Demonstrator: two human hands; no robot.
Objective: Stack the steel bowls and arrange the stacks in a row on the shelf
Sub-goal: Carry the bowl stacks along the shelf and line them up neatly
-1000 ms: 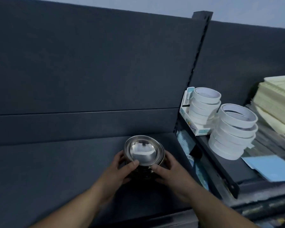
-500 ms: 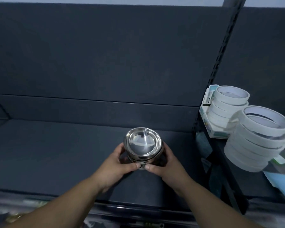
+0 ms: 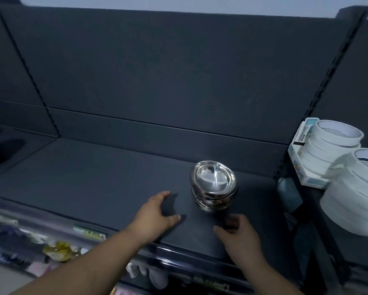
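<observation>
Short stack of shiny steel bowls (image 3: pixel 214 185), nested mouths-up, rims slightly askew; stands upright on the dark grey shelf (image 3: pixel 93 177), toward 3 o'clock of its board.

Dim, bluish, low-contrast throughout. Hard white glare streaking the top of the bowl stack (image 3: pixel 214 179), just beyond both hands. Soft dark shadow on the shelf (image 3: pixel 115 177) beneath the left hand (image 3: pixel 155 218). Blurred fingertips on the right hand (image 3: pixel 240 237). Smeared tape rolls (image 3: pixel 353 196) well to its right. Wide-angle bending of the uprights toward both edges.
</observation>
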